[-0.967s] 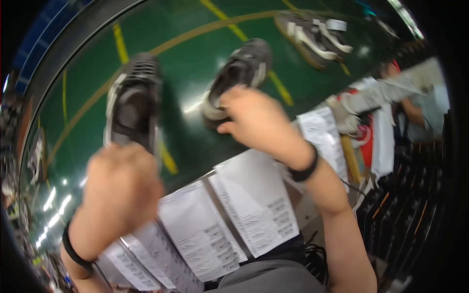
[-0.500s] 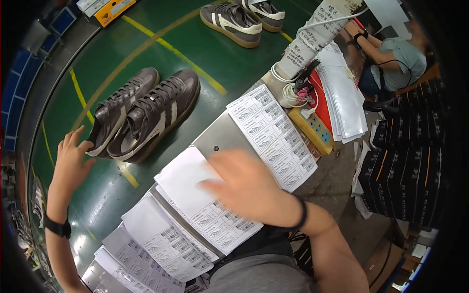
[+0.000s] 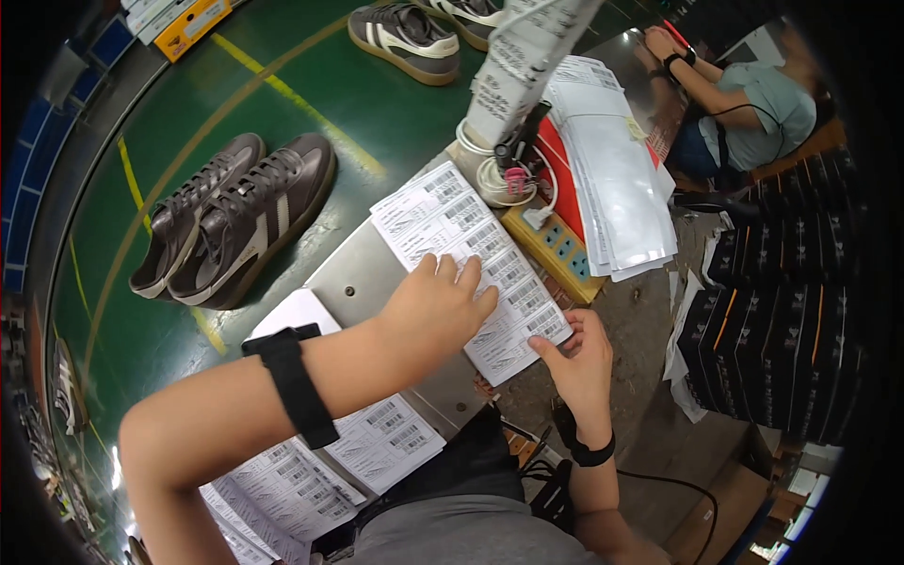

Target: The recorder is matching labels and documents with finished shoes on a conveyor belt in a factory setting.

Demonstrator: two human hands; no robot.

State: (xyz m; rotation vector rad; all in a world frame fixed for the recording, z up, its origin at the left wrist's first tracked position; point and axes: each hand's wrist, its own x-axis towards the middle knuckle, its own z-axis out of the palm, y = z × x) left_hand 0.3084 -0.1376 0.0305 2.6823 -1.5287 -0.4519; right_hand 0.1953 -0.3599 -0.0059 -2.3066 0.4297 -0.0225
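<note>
A stack of white label sheets (image 3: 513, 273) printed with barcodes and shoe drawings lies at the right end of a metal plate. Reaching across it from the left, my left hand (image 3: 435, 306) rests its spread fingers on the paper's left side. At the lower right corner, my right hand (image 3: 582, 363) pinches the edge, thumb on top and fingers partly hidden behind. More label sheets (image 3: 386, 438) lie below my left forearm, which covers part of them. A pair of dark brown sneakers (image 3: 240, 221) with pale stripes stands on the green surface (image 3: 311, 56), apart from both hands.
A yellow power strip (image 3: 556, 252) and coiled white cable sit beside a written-on white post (image 3: 518, 75). Behind are plastic-covered papers (image 3: 612, 169). Black boxes (image 3: 763, 348) are stacked at right, and a person (image 3: 753, 113) sits beyond. Another sneaker pair (image 3: 405, 42) stands farther back.
My left hand has left the sneakers and crossed right onto the label sheets. My right hand has moved right from the middle stack to the right sheets' corner. The view has shifted.
</note>
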